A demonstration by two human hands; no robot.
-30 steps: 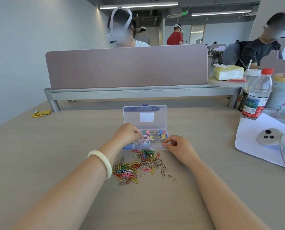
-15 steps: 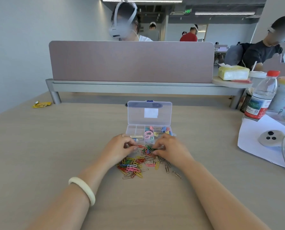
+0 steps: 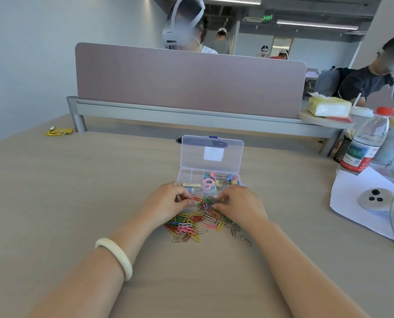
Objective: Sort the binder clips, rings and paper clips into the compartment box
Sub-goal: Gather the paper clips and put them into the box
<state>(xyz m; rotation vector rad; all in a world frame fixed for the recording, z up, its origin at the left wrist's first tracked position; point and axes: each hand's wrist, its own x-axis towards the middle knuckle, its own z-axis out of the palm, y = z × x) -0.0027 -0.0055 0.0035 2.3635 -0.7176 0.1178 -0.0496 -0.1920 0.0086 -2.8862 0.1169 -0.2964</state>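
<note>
Fingers of the left hand are curled, and the tips of thumb and forefinger come together on a red clip at the far edge of the paper clips. These lie in a loose, many-coloured heap on the worktop, just in front of the compartment box. The right hand rests knuckles-up on the right side of the heap with its fingers bent down into the clips. Their tips are hidden under the hand, so I cannot tell whether they grip anything or only touch. Two clips lie apart from the heap, near the right wrist.

The box stands open, its clear lid upright at the back. Pastel rings fill a middle compartment, and binder clips sit in the compartments to their right. The far-left compartments look bare. The near edge of the box is partly covered by both hands, and a small pale item in a left compartment is too blurred to name. A pale bangle circles the left forearm. Both forearms are cut off by the lower frame edge.
</note>
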